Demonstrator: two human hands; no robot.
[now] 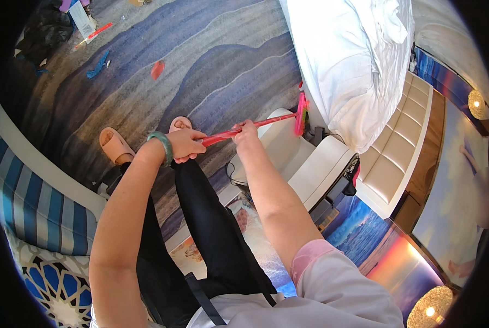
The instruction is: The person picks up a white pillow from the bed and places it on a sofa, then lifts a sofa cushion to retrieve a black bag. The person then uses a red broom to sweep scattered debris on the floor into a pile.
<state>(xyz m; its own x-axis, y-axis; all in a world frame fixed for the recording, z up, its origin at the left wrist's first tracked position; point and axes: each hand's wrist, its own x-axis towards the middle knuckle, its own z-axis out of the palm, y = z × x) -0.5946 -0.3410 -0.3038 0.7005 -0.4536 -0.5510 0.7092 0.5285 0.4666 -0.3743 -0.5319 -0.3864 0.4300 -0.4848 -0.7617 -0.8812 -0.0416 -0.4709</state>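
Both hands grip a red-handled broom [219, 137] in front of my legs. My left hand [185, 145], below a green bangle [165, 146], is closed round the end of the handle. Farther along, my right hand [246, 133] wraps the same handle. From there the stick runs right, over a white nightstand [288, 143], to a pink head [300, 113] with bright bristles beside the bed. How the bristles meet the floor is hard to make out.
White bedding [354, 60] hangs over the bed at the right. Litter lies on the patterned carpet [217, 60]: a red scrap [157, 70], a blue scrap [97, 64] and a black plastic bag [45, 33]. A striped sofa [39, 199] stands left, and pink slippers [115, 145] are on my feet.
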